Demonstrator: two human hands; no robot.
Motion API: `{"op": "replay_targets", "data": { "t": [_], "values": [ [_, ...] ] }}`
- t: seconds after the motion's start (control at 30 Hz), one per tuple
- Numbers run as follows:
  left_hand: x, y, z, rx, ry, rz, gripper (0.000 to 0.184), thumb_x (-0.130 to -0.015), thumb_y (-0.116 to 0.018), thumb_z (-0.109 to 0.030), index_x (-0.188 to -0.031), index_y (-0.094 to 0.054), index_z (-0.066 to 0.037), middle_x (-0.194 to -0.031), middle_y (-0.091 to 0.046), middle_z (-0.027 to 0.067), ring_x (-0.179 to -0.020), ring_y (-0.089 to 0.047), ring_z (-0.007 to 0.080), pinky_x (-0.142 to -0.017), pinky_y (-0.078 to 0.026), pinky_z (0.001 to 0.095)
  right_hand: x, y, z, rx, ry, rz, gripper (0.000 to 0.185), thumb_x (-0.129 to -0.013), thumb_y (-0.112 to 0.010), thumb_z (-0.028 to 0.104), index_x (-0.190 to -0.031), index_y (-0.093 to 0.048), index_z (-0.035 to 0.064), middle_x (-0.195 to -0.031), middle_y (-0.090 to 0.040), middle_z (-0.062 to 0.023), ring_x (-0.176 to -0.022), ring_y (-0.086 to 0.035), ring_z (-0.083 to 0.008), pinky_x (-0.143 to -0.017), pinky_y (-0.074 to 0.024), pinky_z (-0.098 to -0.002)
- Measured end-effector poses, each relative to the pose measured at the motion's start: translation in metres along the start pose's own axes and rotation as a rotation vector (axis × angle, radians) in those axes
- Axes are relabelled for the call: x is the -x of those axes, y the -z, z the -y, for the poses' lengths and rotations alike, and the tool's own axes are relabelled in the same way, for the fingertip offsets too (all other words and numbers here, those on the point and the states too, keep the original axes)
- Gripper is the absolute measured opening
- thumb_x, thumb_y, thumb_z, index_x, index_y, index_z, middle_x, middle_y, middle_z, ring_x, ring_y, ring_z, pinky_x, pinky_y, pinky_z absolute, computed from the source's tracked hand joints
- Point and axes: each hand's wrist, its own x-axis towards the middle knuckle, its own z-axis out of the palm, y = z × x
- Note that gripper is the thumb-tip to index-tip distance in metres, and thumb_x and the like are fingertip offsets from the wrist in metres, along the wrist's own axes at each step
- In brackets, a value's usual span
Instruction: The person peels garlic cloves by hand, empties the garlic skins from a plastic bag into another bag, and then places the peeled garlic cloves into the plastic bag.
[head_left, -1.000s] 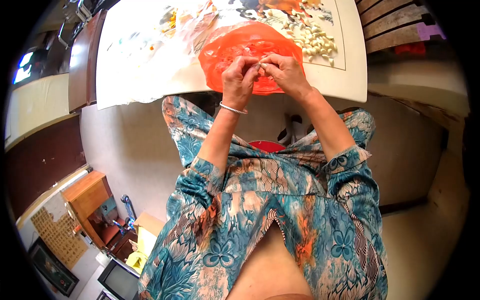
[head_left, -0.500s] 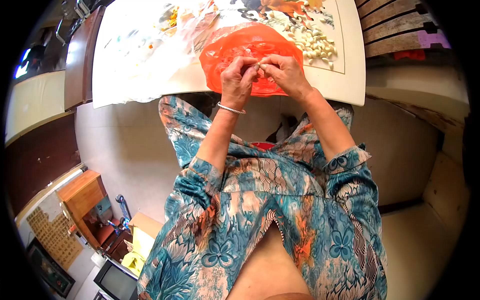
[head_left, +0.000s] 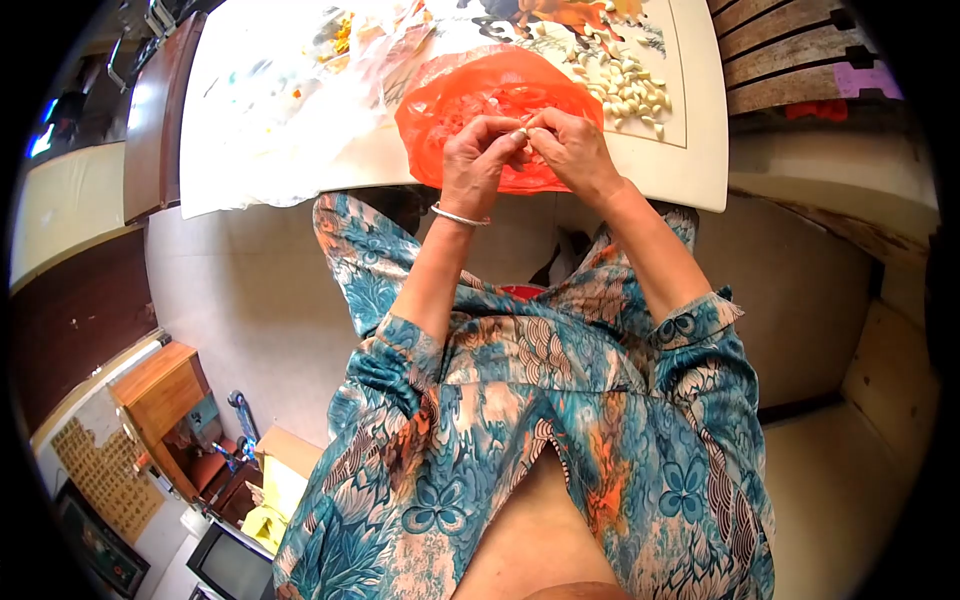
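Observation:
Over a red plastic bag [head_left: 440, 110] at the table's front edge, both hands meet fingertip to fingertip. My left hand [head_left: 478, 160], with a bracelet at the wrist, is closed in a pinch on a small pale piece [head_left: 524, 132] that looks like a garlic clove. Touching the same spot, my right hand [head_left: 572, 155] is pinched too; what lies between its fingertips is too small to name. Pale peeled cloves [head_left: 630, 90] lie in a pile just right of the bag. Thin scraps show inside the bag.
The white table [head_left: 700, 150] carries a horse picture [head_left: 570, 14] and clear plastic sheeting [head_left: 290, 130] on the left. A slatted wooden piece [head_left: 785, 45] stands at the right. Below left are a wooden cabinet [head_left: 160, 380] and a television [head_left: 232, 562].
The view has shifted slightly. Both hands stay over the bag, their fingertips now a little apart, with the pale piece showing more clearly between them.

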Motion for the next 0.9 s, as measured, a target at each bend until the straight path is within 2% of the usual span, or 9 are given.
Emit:
{"op": "replay_targets", "data": {
  "t": [0.23,0.33,0.43,0.53,0.73,0.9],
  "values": [
    [-0.002,0.003,-0.004,0.280,0.141,0.031,0.015,-0.088,-0.053,-0.003,-0.100,-0.056,0.005,-0.091,-0.063,0.0165,-0.075,-0.064,0.0220,-0.068,-0.054,0.0291,0.002,0.006,0.003,-0.116,-0.007,-0.053,0.015,-0.082,-0.054,0.013,-0.085,-0.063,0.0018,-0.076,-0.064,-0.0143,-0.071,-0.063,-0.0246,-0.063,-0.0489,-0.0330],
    [-0.004,0.007,-0.003,0.317,0.162,0.066,0.016,-0.088,-0.053,-0.001,-0.103,-0.054,0.005,-0.090,-0.063,0.0166,-0.075,-0.064,0.0234,-0.067,-0.054,0.0303,0.002,0.010,0.007,-0.182,0.130,-0.073,0.011,-0.082,-0.055,0.008,-0.085,-0.063,0.0005,-0.078,-0.064,-0.0136,-0.071,-0.063,-0.0237,-0.063,-0.0490,-0.0312],
    [-0.002,0.005,-0.007,0.339,0.129,0.069,0.017,-0.085,-0.057,0.000,-0.101,-0.056,0.003,-0.086,-0.063,0.0132,-0.070,-0.064,0.0203,-0.060,-0.055,0.0281,0.002,0.014,0.011,-0.048,0.292,-0.025,0.009,-0.082,-0.057,0.005,-0.086,-0.063,-0.0003,-0.078,-0.063,-0.0130,-0.071,-0.063,-0.0234,-0.063,-0.0492,-0.0305],
    [-0.001,0.008,-0.008,0.363,0.149,0.068,0.017,-0.088,-0.053,-0.002,-0.104,-0.054,0.003,-0.087,-0.062,0.0152,-0.073,-0.064,0.0231,-0.061,-0.054,0.0294,0.002,0.015,0.011,0.012,0.362,-0.009,0.009,-0.081,-0.059,0.006,-0.085,-0.063,0.0000,-0.077,-0.063,-0.0126,-0.070,-0.063,-0.0227,-0.062,-0.0492,-0.0302],
    [0.000,0.011,-0.006,0.329,0.127,0.094,0.015,-0.089,-0.052,-0.004,-0.102,-0.055,0.003,-0.086,-0.063,0.0146,-0.071,-0.063,0.0208,-0.060,-0.053,0.0286,0.003,0.015,0.013,-0.015,0.314,0.029,0.008,-0.081,-0.059,0.006,-0.084,-0.064,0.0006,-0.074,-0.063,-0.0130,-0.066,-0.063,-0.0232,-0.058,-0.0492,-0.0308],
    [0.002,0.010,-0.009,0.133,0.062,0.120,0.013,-0.089,-0.053,-0.005,-0.098,-0.058,0.004,-0.083,-0.063,0.0123,-0.069,-0.062,0.0166,-0.059,-0.052,0.0263,0.002,0.017,0.013,0.003,0.288,0.052,0.008,-0.080,-0.059,0.008,-0.082,-0.063,0.0009,-0.074,-0.063,-0.0143,-0.066,-0.063,-0.0250,-0.059,-0.0494,-0.0328]
  ]
}}
